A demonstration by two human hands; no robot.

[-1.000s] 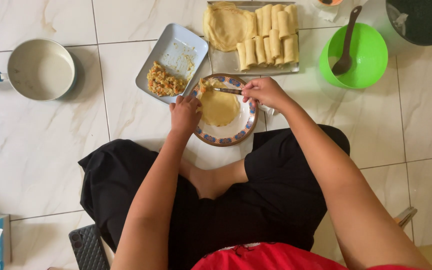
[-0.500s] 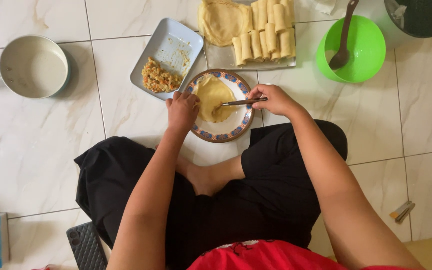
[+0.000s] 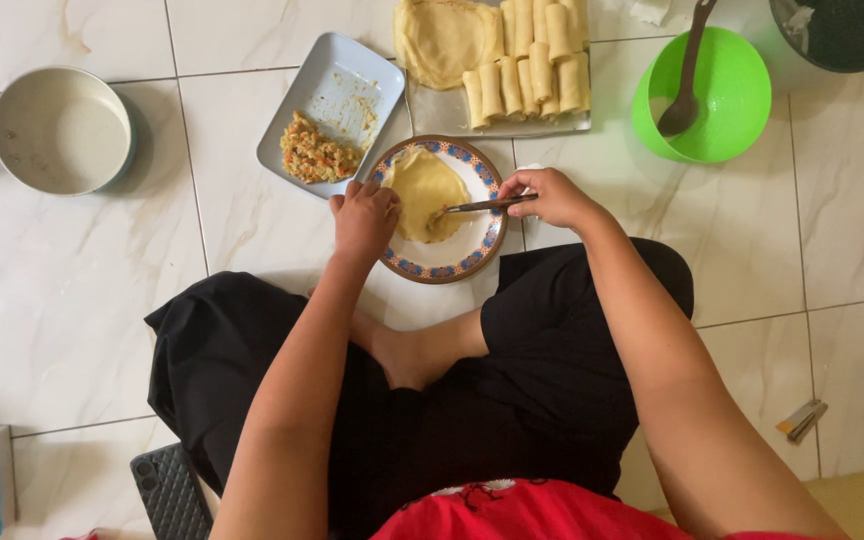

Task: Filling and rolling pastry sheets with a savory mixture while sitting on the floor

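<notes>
The thin, pale yellow wrapper (image 3: 426, 188) lay partly folded on the round white plate with a blue and orange patterned rim (image 3: 449, 263), which sat on the tiled floor just in front of the person's crossed legs, and it looked fragile: pressed or dragged too hard by the spoon's tip, the soft sheet could tear, and a loose fold could let filling slip out onto the plate. The right hand (image 3: 552, 196) was closed around the dark handle of a slim metal spoon (image 3: 477, 206), fingers curled tight, with the spoon's tip resting on the wrapper's right edge. The left hand (image 3: 364, 218) was curled loosely, fingertips bent down onto the wrapper's left edge at the plate rim, pinning it rather than gripping anything. Just beside it stood the rectangular grey tray with a heap of chopped mixed filling (image 3: 316, 157).
</notes>
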